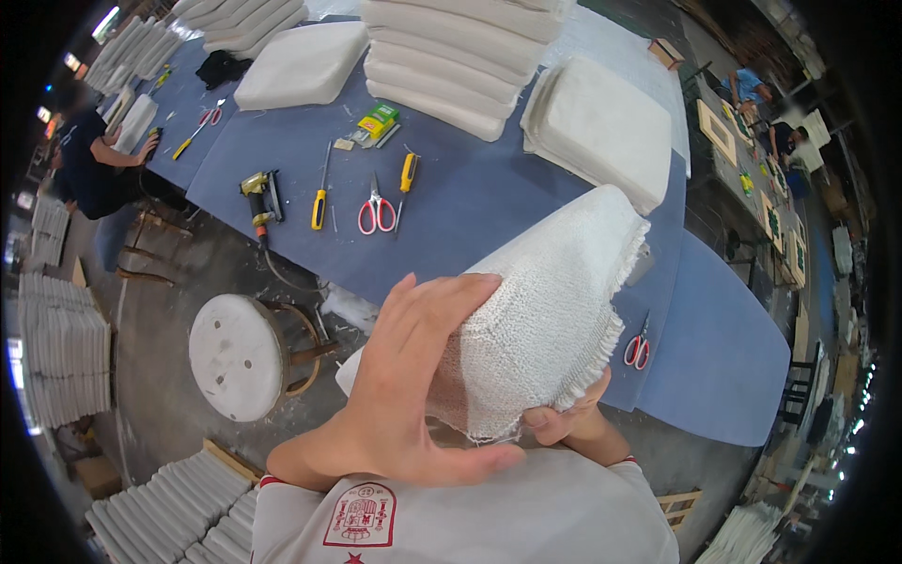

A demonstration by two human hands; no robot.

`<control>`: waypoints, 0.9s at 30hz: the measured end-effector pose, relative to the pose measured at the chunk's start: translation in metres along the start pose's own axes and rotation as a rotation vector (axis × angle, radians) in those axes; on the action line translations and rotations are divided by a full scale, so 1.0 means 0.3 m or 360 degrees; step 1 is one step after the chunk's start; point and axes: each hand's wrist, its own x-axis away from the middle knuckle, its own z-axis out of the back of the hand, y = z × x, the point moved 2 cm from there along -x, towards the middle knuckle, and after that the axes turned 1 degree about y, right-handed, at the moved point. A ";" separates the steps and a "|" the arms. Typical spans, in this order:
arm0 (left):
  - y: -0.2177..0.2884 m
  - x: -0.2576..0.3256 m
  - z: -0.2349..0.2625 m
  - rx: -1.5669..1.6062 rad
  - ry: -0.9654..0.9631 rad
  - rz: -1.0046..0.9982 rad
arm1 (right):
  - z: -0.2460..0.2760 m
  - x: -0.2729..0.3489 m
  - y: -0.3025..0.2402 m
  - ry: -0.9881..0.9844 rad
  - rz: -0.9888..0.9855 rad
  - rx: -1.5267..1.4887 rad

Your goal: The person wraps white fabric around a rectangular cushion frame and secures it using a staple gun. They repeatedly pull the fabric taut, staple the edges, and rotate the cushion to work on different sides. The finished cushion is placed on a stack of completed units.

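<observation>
Cushion between both hands

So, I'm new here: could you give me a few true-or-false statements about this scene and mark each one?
1. The left hand has its fingers against the pale woven cloth. True.
2. The right hand holds scissors. False: the right hand grips the cloth near its frayed edge.
3. Red-handled scissors lie between two yellow-handled tools. True.
4. The staple gun hangs on a wall. False: the staple gun lies on the blue table.
5. The round stool has a white seat. True.
</observation>
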 end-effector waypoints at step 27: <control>-0.231 -0.152 0.150 -0.0092 0.0652 0.0403 | 1.005 0.011 0.598 0.1735 -0.0275 0.2321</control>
